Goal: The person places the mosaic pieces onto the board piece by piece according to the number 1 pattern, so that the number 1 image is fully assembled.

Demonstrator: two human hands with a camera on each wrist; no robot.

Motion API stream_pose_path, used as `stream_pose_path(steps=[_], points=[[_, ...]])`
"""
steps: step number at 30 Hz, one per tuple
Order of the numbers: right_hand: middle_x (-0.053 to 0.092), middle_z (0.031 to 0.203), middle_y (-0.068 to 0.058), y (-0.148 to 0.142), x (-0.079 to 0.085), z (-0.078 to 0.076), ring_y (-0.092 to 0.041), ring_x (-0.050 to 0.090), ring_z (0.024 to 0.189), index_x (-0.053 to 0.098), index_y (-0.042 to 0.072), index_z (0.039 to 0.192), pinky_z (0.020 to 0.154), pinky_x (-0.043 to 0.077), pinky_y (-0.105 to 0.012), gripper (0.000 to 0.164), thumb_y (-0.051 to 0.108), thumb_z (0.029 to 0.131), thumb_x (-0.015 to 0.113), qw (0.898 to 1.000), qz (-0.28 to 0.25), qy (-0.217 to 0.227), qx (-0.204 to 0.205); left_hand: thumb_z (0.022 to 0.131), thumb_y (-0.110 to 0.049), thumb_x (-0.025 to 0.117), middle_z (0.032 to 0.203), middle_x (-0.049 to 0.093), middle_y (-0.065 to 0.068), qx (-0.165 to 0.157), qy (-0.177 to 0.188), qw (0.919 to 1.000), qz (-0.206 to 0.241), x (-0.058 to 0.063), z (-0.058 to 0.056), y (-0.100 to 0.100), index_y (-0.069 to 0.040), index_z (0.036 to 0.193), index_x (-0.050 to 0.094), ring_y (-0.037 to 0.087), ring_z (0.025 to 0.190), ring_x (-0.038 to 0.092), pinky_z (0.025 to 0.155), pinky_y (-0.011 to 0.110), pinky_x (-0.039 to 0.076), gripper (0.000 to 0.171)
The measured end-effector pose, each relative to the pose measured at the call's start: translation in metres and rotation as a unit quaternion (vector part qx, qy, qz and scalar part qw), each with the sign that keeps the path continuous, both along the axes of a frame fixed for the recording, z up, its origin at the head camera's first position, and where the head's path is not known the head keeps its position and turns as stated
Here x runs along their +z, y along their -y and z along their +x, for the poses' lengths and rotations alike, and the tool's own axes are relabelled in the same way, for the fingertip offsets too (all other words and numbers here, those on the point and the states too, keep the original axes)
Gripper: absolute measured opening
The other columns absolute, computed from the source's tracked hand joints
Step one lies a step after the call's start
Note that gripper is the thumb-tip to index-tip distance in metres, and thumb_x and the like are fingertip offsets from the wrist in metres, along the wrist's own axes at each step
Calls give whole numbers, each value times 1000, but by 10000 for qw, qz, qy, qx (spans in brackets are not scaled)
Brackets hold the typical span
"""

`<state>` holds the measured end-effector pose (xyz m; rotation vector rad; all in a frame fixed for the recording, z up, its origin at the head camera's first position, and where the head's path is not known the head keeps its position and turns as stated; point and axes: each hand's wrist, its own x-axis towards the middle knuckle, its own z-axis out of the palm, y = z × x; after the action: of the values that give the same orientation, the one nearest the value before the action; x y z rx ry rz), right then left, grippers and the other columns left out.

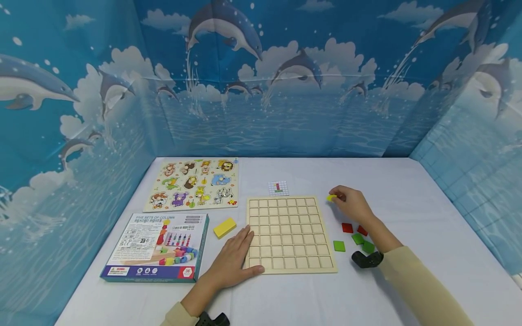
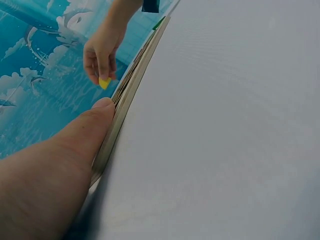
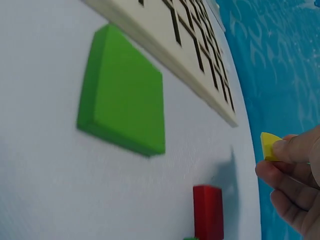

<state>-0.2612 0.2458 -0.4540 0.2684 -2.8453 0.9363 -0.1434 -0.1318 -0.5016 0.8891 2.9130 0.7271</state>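
Our small yellow piece [image 1: 331, 198] is pinched between the thumb and fingers of our right hand [image 1: 350, 203], held up off the white tablecloth [image 1: 302, 299] just right of the far right corner of the wooden grid board [image 1: 288, 230]. Our left hand [image 1: 233, 260] rests at the board's near left corner, its fingers straight along the left edge and its thumb spread away onto the near edge.

Below our right hand lie two red tiles [image 1: 347, 227] and three green tiles [image 1: 339, 246]; one of the green ones sits by itself just beside the board, and the others are near our wrist. Just past the board's far edge we have a small card [image 1: 278, 188] printed with a grid and coloured squares. To the left, a yellow block [image 1: 224, 227] lies between the board and a box [image 1: 155, 246] picturing beads. Behind that box is an animal puzzle [image 1: 157, 189]. A blue dolphin curtain [image 1: 261, 127] hangs around the table's back and sides.
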Motion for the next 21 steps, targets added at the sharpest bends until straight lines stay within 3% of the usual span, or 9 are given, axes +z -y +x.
stream_pose_path(steps=[14,21], points=[[68,103,-16,31,11,7,-30,64,89,66,-1,110,76,54,-45,19,3,93,64,9978,-322,-25,584,89,-67,51,161,17,14,-4,-17,10000,-29,-2,-2,1,-2,154,25,28,147,17,114,50,23,96],[68,99,-12,46,13,8,-26,63,86,67,1,109,76,55,-41,17,4,92,65,9971,-415,143,626,89,-66,52,161,17,14,-3,19,10000,15,-1,-1,0,-2,154,25,27,147,16,115,50,22,95]])
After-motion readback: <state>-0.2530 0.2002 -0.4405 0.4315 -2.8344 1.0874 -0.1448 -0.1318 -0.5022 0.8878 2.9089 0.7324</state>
